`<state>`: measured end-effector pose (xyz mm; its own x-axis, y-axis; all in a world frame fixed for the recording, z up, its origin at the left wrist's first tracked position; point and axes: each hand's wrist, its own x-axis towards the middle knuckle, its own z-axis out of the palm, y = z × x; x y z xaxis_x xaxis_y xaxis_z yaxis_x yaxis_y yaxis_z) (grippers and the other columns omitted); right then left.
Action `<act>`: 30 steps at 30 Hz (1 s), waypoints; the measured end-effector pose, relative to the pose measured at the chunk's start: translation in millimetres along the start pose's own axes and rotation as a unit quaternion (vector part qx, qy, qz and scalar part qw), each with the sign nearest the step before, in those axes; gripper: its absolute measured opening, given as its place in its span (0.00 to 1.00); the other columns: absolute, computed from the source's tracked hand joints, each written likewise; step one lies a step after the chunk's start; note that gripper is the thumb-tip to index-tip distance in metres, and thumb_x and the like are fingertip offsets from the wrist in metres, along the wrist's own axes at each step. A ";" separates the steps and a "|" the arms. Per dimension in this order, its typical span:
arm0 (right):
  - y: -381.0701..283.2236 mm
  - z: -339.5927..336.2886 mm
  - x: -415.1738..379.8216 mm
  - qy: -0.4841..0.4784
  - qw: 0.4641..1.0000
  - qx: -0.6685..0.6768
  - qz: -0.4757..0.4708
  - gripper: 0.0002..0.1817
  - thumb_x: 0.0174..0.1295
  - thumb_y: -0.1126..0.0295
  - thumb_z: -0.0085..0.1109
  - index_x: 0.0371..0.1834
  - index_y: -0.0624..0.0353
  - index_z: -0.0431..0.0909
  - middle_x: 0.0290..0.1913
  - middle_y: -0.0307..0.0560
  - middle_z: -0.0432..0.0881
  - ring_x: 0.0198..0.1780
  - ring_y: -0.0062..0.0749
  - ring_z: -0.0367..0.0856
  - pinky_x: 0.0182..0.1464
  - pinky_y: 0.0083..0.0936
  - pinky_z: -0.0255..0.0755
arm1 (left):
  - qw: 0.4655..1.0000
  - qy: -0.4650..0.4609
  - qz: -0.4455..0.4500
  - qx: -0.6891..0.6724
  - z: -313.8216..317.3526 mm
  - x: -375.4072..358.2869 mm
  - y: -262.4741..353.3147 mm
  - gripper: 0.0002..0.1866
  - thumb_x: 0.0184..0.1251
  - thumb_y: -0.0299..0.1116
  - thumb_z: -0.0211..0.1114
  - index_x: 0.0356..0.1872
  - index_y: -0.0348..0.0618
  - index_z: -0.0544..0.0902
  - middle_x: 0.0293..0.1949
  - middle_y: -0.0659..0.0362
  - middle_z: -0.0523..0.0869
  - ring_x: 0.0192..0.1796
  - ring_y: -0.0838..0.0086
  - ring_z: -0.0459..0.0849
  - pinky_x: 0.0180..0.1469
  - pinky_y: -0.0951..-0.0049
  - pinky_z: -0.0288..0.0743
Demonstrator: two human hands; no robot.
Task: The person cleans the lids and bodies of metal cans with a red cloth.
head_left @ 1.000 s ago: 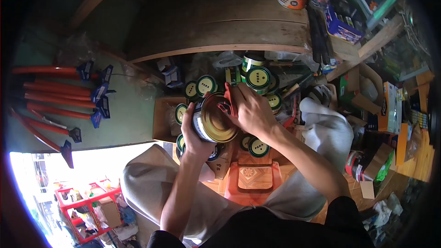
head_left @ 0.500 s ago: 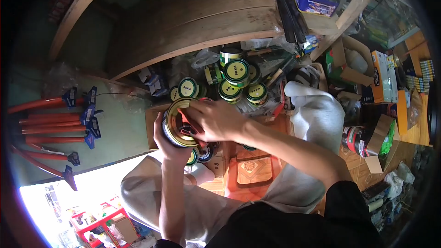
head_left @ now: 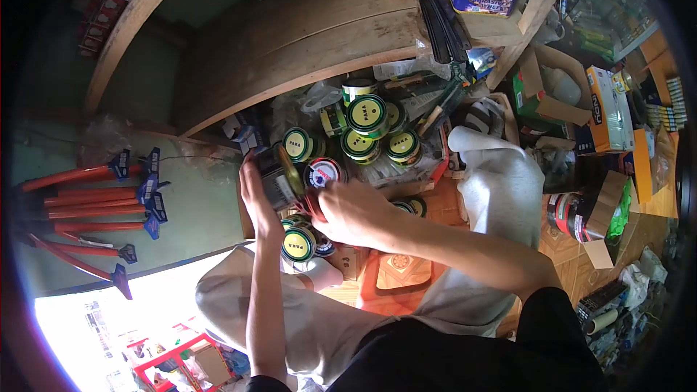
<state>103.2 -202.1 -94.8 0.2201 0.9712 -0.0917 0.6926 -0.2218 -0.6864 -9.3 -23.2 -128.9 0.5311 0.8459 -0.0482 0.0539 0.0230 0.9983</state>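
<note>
Below the shelf (head_left: 308,38), your left hand (head_left: 258,194) clamps its fingers on a tilted can (head_left: 274,180); your right hand (head_left: 348,212) pinches a red cloth (head_left: 313,205) beside it. The can is probably stiff, weighty and slick, best gripped round its side; the cloth looks soft.

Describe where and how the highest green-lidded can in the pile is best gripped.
Probably by the round wall of the highest can, just under its lid, reaching down from the person's side with fingers spread around it. The lid faces the camera, so that approach looks open, while the can behind crowds the far side.
</note>
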 end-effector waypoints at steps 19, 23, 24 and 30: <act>6.9 94.0 -10.3 -0.297 0.932 -0.208 -0.015 0.15 0.56 0.61 0.71 0.44 0.52 0.90 0.44 0.42 0.90 0.46 0.33 0.89 0.38 0.30 0.84 | 0.665 -0.288 0.195 0.661 104.4 139.2 -131.3 0.51 0.53 0.69 0.72 0.78 0.63 0.65 0.79 0.44 0.60 0.77 0.33 0.57 0.71 0.27 0.56; 5.9 85.0 -16.3 -0.270 0.946 -0.175 -0.027 0.06 0.58 0.69 0.66 0.35 0.54 0.90 0.38 0.43 0.90 0.46 0.35 0.89 0.43 0.31 0.82 | 0.682 -0.356 0.193 0.609 100.6 156.6 -132.0 0.59 0.47 0.69 0.75 0.80 0.59 0.60 0.79 0.46 0.59 0.79 0.38 0.56 0.75 0.31 0.54; 5.7 85.4 -18.2 -0.271 0.947 -0.169 -0.023 0.05 0.58 0.69 0.66 0.34 0.53 0.90 0.38 0.43 0.90 0.46 0.35 0.89 0.43 0.32 0.82 | 0.687 -0.369 0.184 0.599 101.9 158.7 -132.5 0.59 0.46 0.69 0.76 0.80 0.59 0.60 0.79 0.46 0.58 0.79 0.38 0.56 0.76 0.32 0.53; 4.4 95.1 -16.5 -0.300 0.941 -0.157 0.029 0.04 0.59 0.70 0.65 0.33 0.54 0.89 0.39 0.43 0.90 0.47 0.34 0.89 0.44 0.32 0.82 | 0.692 -0.390 0.168 0.584 103.2 163.0 -131.9 0.62 0.43 0.68 0.78 0.81 0.59 0.59 0.81 0.49 0.55 0.81 0.43 0.52 0.78 0.36 0.52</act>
<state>37.2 -210.7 -164.8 -0.0989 0.8108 -0.5769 0.8804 -0.1989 -0.4305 157.4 56.6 -271.8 0.9496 0.1440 -0.2785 0.2218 -0.9364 0.2721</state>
